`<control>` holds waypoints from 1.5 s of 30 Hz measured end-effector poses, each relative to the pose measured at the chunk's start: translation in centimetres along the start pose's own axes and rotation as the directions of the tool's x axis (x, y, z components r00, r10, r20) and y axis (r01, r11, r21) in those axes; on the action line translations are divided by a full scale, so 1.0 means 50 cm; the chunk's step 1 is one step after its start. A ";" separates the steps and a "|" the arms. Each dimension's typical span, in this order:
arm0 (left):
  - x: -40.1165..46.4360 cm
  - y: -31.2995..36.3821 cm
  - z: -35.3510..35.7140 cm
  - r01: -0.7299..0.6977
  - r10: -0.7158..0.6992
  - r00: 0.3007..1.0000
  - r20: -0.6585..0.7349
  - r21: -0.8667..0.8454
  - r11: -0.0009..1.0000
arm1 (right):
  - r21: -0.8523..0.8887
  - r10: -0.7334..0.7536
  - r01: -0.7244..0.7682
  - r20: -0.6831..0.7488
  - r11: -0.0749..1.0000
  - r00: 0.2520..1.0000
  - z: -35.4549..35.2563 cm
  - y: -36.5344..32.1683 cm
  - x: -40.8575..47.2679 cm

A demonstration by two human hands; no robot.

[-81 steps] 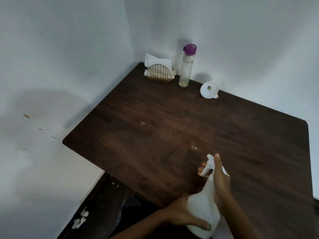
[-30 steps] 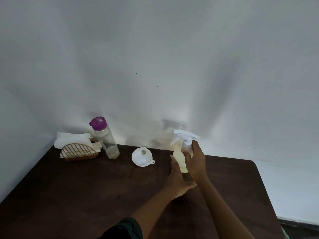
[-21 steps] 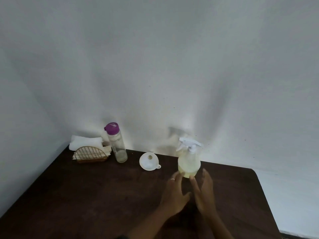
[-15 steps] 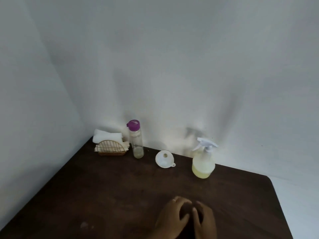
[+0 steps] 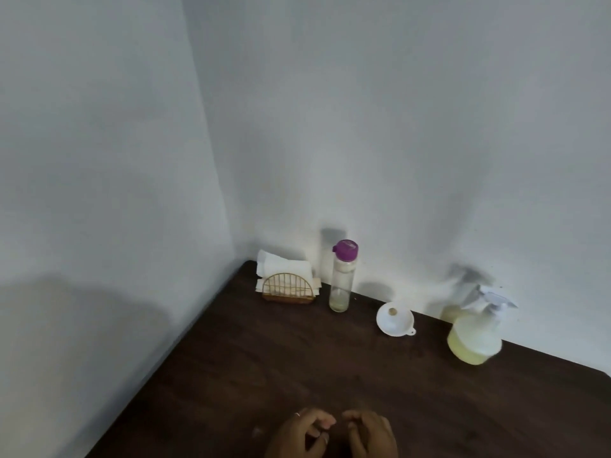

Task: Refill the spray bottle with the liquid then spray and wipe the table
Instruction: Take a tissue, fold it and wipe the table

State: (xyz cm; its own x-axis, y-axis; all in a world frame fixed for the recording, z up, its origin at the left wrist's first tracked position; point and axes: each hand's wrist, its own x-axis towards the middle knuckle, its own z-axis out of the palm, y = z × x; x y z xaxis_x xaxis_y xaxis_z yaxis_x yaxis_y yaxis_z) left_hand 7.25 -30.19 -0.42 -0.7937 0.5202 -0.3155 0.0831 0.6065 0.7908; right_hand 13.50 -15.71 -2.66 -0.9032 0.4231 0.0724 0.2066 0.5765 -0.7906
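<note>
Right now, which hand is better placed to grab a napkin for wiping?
Probably the left hand. The napkins sit in the holder at the table's far left corner, on its side, and it holds nothing. The right hand would have to cross over.

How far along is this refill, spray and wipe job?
Refill looks done: the spray bottle stands capped with yellowish liquid, the funnel set aside. Both hands, left and right, hold nothing. Wiping is left: the napkins sit in their holder.
</note>
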 end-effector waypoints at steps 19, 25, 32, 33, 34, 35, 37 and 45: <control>0.278 -0.113 -0.406 -0.059 -0.051 0.923 -0.382 -0.273 0.960 | 0.102 0.143 -0.126 -0.178 0.987 0.974 0.157 -0.293 0.327; 0.380 -0.100 -0.449 -0.064 -0.130 0.912 -0.389 -0.448 0.892 | 0.297 0.415 -0.347 -0.207 0.890 0.886 0.174 -0.299 0.465; 0.453 -0.121 -0.446 0.075 -0.179 0.963 -0.200 -0.439 0.895 | 0.517 0.601 -0.476 -0.097 0.712 0.793 0.202 -0.280 0.536; 0.463 -0.130 -0.441 0.077 -0.183 0.961 -0.209 -0.431 0.899 | 0.523 0.602 -0.467 -0.115 0.713 0.790 0.207 -0.276 0.541; 0.468 -0.133 -0.438 0.078 -0.186 0.957 -0.221 -0.423 0.903 | 0.525 0.605 -0.456 -0.148 0.719 0.782 0.210 -0.272 0.541; 0.471 -0.131 -0.437 0.070 -0.183 0.955 -0.234 -0.422 0.904 | 0.521 0.607 -0.449 -0.179 0.726 0.774 0.213 -0.268 0.542; 0.475 -0.126 -0.437 0.052 -0.174 0.951 -0.255 -0.423 0.904 | 0.512 0.601 -0.431 -0.228 0.743 0.766 0.216 -0.265 0.536; 0.496 -0.144 -0.425 0.053 -0.175 0.945 -0.278 -0.396 0.917 | 0.524 0.546 -0.283 -0.457 0.803 0.702 0.210 -0.280 0.491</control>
State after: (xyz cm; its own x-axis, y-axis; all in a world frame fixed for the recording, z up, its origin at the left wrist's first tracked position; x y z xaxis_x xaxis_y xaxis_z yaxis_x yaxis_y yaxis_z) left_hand -25.83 -34.46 -2.81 -0.9316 0.2183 -0.2906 -0.2047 0.3457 0.9158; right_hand -15.54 -20.74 3.82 -0.3489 0.9315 -0.1030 0.2248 -0.0235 -0.9741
